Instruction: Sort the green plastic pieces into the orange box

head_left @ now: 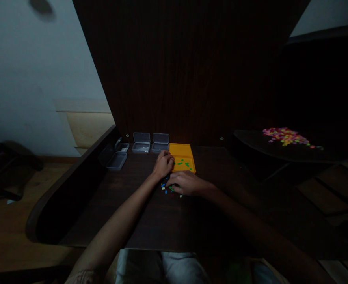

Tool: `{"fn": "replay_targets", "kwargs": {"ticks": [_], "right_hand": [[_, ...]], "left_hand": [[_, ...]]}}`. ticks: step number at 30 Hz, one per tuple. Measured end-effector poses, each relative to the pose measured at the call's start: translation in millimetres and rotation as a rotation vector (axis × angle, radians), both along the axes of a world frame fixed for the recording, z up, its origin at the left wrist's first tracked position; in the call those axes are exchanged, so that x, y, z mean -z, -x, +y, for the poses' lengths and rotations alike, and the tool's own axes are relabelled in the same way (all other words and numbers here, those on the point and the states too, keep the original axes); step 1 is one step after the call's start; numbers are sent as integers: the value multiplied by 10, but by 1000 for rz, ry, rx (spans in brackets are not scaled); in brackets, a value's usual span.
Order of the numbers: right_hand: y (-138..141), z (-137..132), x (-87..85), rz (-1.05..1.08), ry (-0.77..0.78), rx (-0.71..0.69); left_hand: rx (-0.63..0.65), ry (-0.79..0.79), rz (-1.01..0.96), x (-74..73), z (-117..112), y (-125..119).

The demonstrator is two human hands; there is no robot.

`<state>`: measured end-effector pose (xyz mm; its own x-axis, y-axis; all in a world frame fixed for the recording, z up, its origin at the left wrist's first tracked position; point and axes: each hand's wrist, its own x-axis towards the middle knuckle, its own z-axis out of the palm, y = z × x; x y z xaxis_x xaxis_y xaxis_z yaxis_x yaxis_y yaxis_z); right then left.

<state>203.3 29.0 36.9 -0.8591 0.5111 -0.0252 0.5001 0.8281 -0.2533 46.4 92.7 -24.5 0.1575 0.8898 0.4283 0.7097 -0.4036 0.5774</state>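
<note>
Blocks [166,192], small, blue, white and green, lie loose on the near side of the yellow box [179,146], under and beside the right hand's [187,182] fingertips. Right fingers curl downward; cannot tell whether they pinch a block. Left hand [163,163] overlaps the box's left edge, fingers bent; grip unclear. Green pieces [187,164] lie inside the box, right of the left fingers. Surface: dark wooden table [103,217]. Clear boxes [141,147] stand left of the yellow box; dark panel [176,79] behind it. Well right of it: colourful beads [286,137] in a heap. Far left: pale wall [28,79], wooden floor [2,236]. Light dim.
</note>
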Motion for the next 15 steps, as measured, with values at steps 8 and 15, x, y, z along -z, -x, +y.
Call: {"fn": "replay_targets", "kwargs": {"ticks": [8, 15], "right_hand": [[33, 4, -8, -21, 5, 3], [30, 29, 52, 0, 21, 2]], "left_hand": [[172, -92, 4, -88, -212, 220], [242, -38, -13, -58, -292, 313]]}}
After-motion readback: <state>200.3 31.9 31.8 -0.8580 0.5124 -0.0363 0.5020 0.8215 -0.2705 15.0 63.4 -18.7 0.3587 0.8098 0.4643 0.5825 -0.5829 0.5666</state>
